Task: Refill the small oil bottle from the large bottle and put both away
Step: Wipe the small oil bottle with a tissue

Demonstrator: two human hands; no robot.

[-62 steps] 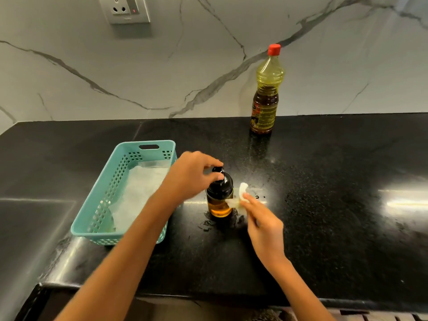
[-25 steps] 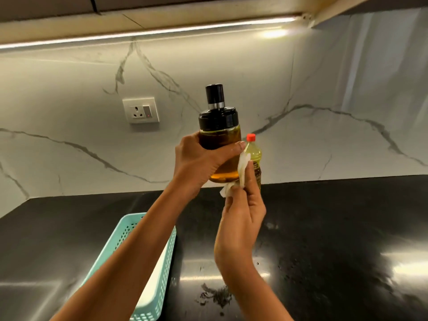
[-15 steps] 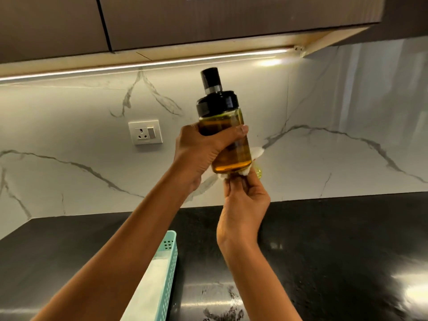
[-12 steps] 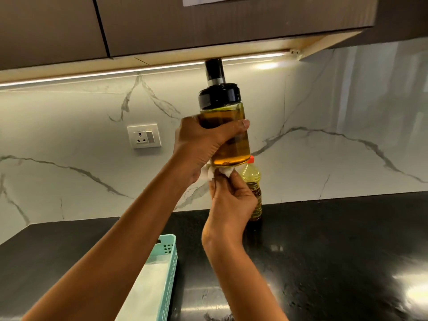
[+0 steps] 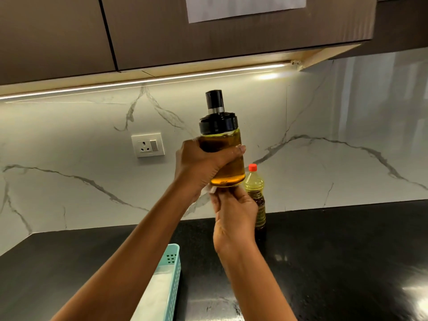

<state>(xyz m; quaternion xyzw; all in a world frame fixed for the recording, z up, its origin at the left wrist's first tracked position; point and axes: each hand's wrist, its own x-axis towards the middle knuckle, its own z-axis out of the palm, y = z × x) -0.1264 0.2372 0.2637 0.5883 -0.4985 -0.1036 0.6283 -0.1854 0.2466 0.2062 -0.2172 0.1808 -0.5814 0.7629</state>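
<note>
Large bottle point(image 5: 255, 184), label point(image 5: 261, 210) illegible

The small oil bottle point(image 5: 229, 167) shows amber under a black cap point(image 5: 217, 122); the large bottle point(image 5: 254, 181) is yellow with a red cap point(image 5: 252, 167). Teal basket point(image 5: 172, 262), black worktop point(image 5: 335, 251), white grey-veined wall point(image 5: 81, 147), brown cabinets point(image 5: 58, 31).

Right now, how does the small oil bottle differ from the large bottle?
The small oil bottle is held up by the left hand, the right hand holding a tissue under it; the large bottle stands on the counter. The small oil bottle has a broad black cap, the large bottle a narrow red cap. Both are roughly upright and hold oil.
</note>
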